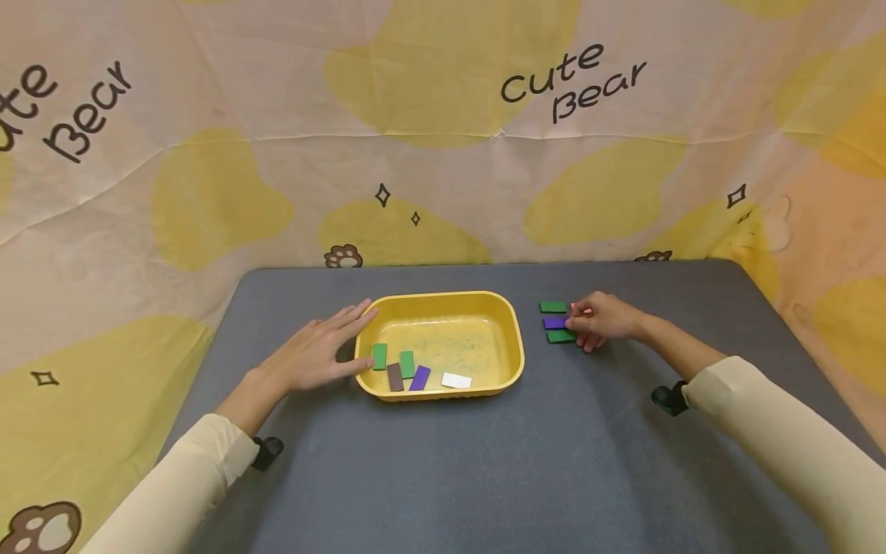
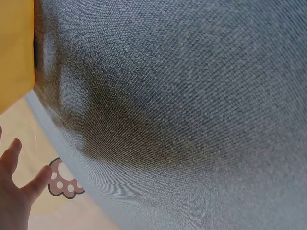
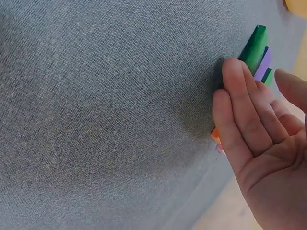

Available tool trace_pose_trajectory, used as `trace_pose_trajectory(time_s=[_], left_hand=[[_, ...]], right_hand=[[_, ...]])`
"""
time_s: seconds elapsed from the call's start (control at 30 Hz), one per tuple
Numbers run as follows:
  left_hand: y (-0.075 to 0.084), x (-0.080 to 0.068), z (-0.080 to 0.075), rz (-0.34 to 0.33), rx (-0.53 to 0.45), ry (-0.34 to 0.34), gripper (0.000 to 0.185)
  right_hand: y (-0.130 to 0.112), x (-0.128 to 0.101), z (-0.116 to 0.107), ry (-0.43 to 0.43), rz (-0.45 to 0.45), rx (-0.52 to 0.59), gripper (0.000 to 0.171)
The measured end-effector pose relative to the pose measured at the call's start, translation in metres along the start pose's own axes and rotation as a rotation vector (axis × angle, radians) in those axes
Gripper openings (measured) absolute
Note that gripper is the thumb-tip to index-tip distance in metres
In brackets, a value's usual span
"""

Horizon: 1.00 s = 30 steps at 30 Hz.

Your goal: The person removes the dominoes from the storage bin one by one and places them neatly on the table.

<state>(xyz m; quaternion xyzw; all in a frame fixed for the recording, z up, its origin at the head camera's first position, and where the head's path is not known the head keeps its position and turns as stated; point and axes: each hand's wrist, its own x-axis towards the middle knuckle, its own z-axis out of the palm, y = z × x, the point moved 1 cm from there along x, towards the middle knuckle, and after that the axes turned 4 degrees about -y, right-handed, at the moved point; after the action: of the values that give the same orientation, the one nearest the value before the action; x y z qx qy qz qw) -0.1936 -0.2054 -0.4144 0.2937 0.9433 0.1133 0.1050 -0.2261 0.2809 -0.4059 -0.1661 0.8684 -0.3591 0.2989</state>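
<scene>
Yellow tray [image 1: 508, 327]: your left hand [image 1: 314, 354] lies flat and empty against its left rim. To its right, your right hand [image 1: 604, 319], fingers loosely extended, touches three lined-up tiles [image 1: 556, 322]. Five tiles [image 1: 414, 375] inside apparently await moving.

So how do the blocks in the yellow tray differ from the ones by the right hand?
The blocks in the tray number five: two green, one brown, one purple, one white. The blocks on the table number three that show: green, purple, green. The tray blocks lie loosely, at slightly different angles; the table ones sit in a neat column, touched by the right hand. Both groups are flat, same-shaped rectangles lying face down.
</scene>
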Motion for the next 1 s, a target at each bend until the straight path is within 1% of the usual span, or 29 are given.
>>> trace_pose_trajectory(time_s=[0.1, 0.37, 0.57, 0.67, 0.77, 0.87, 1.0], left_hand=[[0.000, 0.000, 0.000, -0.001, -0.001, -0.002, 0.086], [-0.001, 0.001, 0.001, 0.002, 0.009, -0.004, 0.086], [-0.001, 0.000, 0.001, 0.002, 0.006, 0.001, 0.086], [-0.002, -0.001, 0.001, 0.002, -0.001, 0.002, 0.086], [-0.002, -0.001, 0.001, 0.009, -0.002, 0.006, 0.086], [-0.003, -0.001, 0.000, 0.014, -0.003, 0.009, 0.086], [-0.003, -0.001, 0.000, 0.016, -0.001, 0.007, 0.086]], right_hand=[[0.000, -0.002, -0.001, 0.004, 0.017, 0.002, 0.022], [0.003, -0.001, 0.000, -0.009, 0.017, 0.025, 0.024], [-0.006, 0.002, -0.007, 0.016, 0.006, 0.024, 0.024], [-0.018, 0.008, -0.012, 0.026, -0.027, 0.017, 0.026], [-0.038, 0.015, -0.013, 0.025, -0.061, 0.016, 0.028], [-0.059, 0.022, -0.009, -0.003, -0.095, 0.015, 0.028], [-0.084, 0.030, 0.001, -0.061, -0.134, 0.036, 0.027]])
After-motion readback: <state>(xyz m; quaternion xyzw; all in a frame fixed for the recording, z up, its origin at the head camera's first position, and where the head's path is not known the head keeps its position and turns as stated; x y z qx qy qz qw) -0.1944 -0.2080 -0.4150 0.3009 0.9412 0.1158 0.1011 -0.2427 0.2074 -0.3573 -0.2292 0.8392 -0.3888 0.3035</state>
